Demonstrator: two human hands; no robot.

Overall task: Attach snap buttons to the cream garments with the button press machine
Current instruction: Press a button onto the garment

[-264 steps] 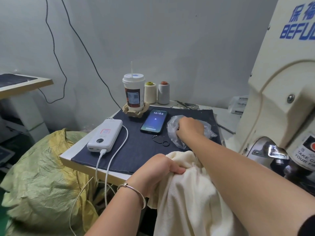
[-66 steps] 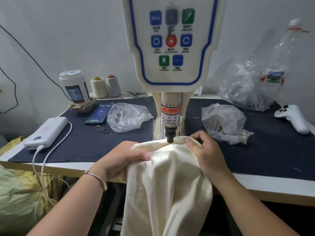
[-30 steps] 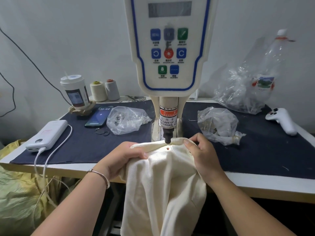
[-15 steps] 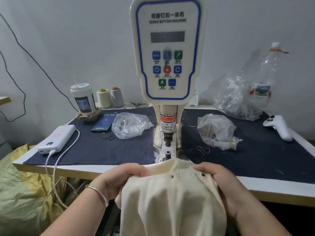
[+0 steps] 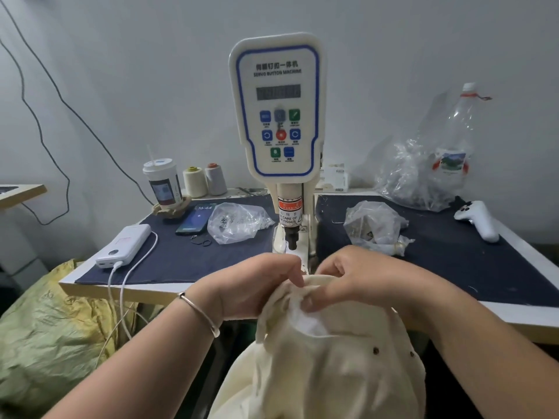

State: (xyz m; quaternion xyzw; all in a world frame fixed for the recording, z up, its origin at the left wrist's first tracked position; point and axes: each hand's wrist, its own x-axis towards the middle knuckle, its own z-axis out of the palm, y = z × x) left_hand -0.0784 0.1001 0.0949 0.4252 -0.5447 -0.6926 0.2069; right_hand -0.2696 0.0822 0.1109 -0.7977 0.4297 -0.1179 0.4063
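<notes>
A cream garment (image 5: 326, 367) hangs in front of the table edge, bunched at its top between both hands. My left hand (image 5: 260, 285) pinches the fabric's upper edge from the left, and my right hand (image 5: 357, 276) grips the same edge from the right, fingers curled. Two dark snap buttons (image 5: 376, 351) show on the garment at the right. The button press machine (image 5: 276, 122) stands just behind the hands, its punch head (image 5: 292, 240) bare above the cloth.
On the dark mat (image 5: 181, 255) lie a power bank (image 5: 124, 246), a phone (image 5: 196, 219), a cup (image 5: 161, 184), thread cones (image 5: 205, 179) and clear bags of snaps (image 5: 236, 222) (image 5: 375, 226). A white controller (image 5: 478, 219) and a plastic bottle (image 5: 453, 143) sit right. A yellow sack (image 5: 48, 328) fills the lower left.
The garment has come out from under the punch toward me and lower. Both hands have drawn together at its top edge, bunching the fabric.
</notes>
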